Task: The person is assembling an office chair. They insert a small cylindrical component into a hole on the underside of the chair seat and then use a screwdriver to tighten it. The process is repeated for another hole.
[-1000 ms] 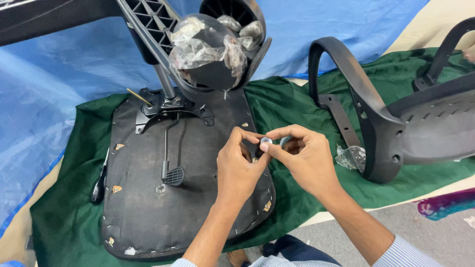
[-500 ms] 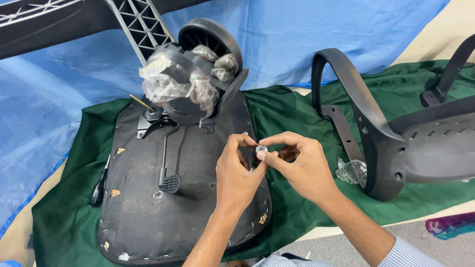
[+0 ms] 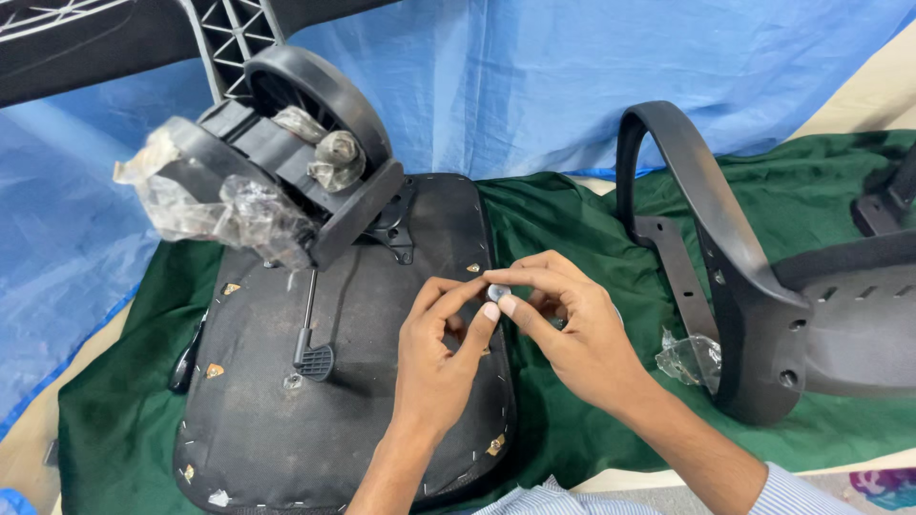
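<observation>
My left hand (image 3: 437,355) and my right hand (image 3: 571,326) meet over the right edge of an upturned black chair seat (image 3: 334,401). Between their fingertips they pinch a small round silvery metal piece (image 3: 497,293), perhaps a bolt head or washer. The rest of the piece is hidden by my fingers. The seat's underside shows a black lever with a ribbed paddle (image 3: 313,358) and a mechanism partly wrapped in clear plastic (image 3: 221,202).
A green cloth (image 3: 592,219) lies under the parts, over a blue tarp (image 3: 534,76). A black armrest loop (image 3: 706,238) on another chair part stands at right, with a crumpled clear plastic bag (image 3: 692,358) beside it. A black lattice frame (image 3: 114,29) spans the top left.
The view has shifted, so the seat and mechanism sit more to the left. My hands stay together on the small metal piece, fingers turning slightly.
</observation>
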